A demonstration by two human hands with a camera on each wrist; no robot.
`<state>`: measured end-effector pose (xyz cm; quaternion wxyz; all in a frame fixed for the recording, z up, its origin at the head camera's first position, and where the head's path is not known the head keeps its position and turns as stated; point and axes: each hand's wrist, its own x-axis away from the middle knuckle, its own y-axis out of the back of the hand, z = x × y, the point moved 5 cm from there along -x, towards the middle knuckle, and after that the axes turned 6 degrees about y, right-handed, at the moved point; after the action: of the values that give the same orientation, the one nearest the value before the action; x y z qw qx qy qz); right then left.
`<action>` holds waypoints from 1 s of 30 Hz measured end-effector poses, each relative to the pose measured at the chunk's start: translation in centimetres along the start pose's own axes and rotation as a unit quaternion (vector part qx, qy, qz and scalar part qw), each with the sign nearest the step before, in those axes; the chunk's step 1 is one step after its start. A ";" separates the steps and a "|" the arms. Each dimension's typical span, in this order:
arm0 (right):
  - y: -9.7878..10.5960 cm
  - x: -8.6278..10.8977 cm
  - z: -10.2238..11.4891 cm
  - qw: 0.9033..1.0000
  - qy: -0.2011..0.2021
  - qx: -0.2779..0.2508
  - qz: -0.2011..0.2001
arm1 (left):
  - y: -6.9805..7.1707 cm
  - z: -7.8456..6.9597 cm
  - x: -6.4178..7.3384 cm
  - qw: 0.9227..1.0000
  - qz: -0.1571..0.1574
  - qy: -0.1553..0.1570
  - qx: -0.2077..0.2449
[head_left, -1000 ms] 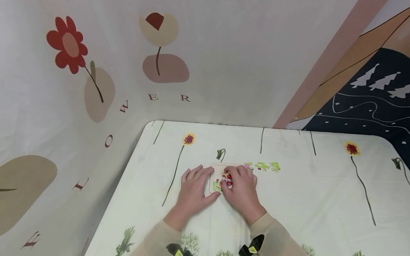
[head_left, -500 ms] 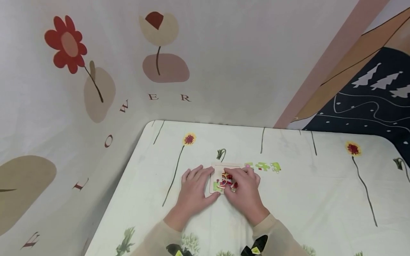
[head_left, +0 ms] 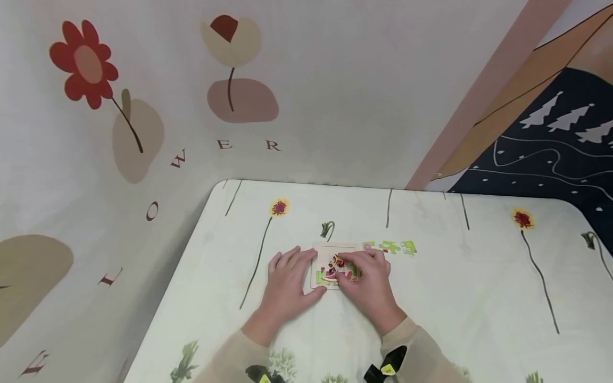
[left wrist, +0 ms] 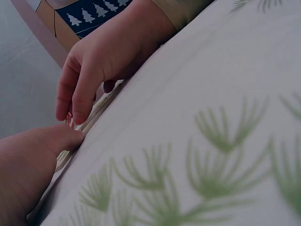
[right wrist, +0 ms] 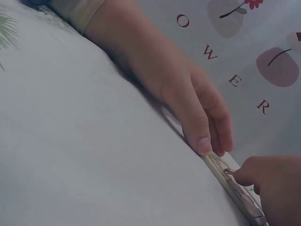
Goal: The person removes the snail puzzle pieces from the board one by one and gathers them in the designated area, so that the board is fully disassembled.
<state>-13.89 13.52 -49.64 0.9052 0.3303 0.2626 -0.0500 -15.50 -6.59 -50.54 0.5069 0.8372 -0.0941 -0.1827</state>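
Observation:
A small jigsaw puzzle board with a pale frame lies on the table, with red and green picture pieces inside it. My left hand rests along its left side, index finger near the upper left corner and thumb at the lower edge, fingers spread. Over the board's right half, my right hand pinches a small reddish jigsaw piece between thumb and index finger, close over the picture. Most of that piece is hidden by the fingertips. In the left wrist view, the right fingertips are just beyond the left thumb.
Three loose green and pink jigsaw pieces lie in a row beyond the right hand, among them a green one. A white flower-print cloth covers the table. A printed fabric wall rises behind and to the left.
My right hand has shifted slightly right and turned a little, uncovering more of the picture on the board. The left hand stays at the board's left side. The head view has shifted slightly.

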 end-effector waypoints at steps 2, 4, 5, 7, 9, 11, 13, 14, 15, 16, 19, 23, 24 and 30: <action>-0.1 0.0 0.0 1.000 0.004 0.005 0.003 | 0.0 0.0 0.0 1.000 0.001 0.000 0.004; -0.2 0.0 0.0 1.000 0.012 0.006 0.004 | 0.0 -0.1 -0.1 1.000 0.002 0.000 0.007; -0.2 0.0 0.1 1.000 0.015 0.008 0.004 | 0.0 -0.1 -0.1 1.000 0.003 0.000 0.008; -0.3 0.0 0.1 1.000 0.018 0.008 0.002 | 0.0 -0.2 -0.1 1.000 0.003 0.000 0.010; -0.4 0.0 0.2 1.000 0.019 0.009 0.000 | 0.0 -0.2 -0.1 1.000 0.003 0.000 0.011; -0.4 0.0 0.2 1.000 0.015 0.005 -0.004 | 0.0 -0.1 -0.1 1.000 0.002 0.000 0.010; -0.3 0.0 0.3 1.000 0.006 -0.006 -0.011 | 0.1 -0.1 0.0 1.000 0.000 0.000 0.009; -0.2 0.0 0.2 1.000 -0.001 -0.013 -0.016 | 0.1 -0.1 0.0 1.000 0.000 0.001 0.009; -0.1 0.1 0.2 1.000 -0.008 -0.020 -0.021 | 0.1 -0.1 0.1 1.000 -0.001 0.002 0.008; 0.1 0.1 0.1 0.999 -0.017 -0.028 -0.025 | 0.1 0.0 0.1 1.000 -0.001 0.004 0.007; 0.6 0.3 -0.2 0.998 -0.040 -0.040 -0.037 | 0.1 0.1 0.2 1.000 -0.001 0.007 0.008; 1.9 0.7 -0.8 0.996 -0.052 -0.048 -0.050 | 0.0 0.1 0.3 1.000 0.004 0.009 0.014; 2.3 0.8 -1.0 0.996 -0.050 -0.053 -0.054 | 0.0 0.1 0.2 1.000 0.004 0.009 0.015; 4.6 1.2 -1.9 0.995 -0.026 -0.069 -0.065 | 0.1 0.0 0.0 1.000 0.002 0.009 0.010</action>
<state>-12.48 18.37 -48.84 0.9272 0.2477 0.2629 -0.0994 -15.44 -6.61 -50.46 0.4998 0.8435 -0.0934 -0.1732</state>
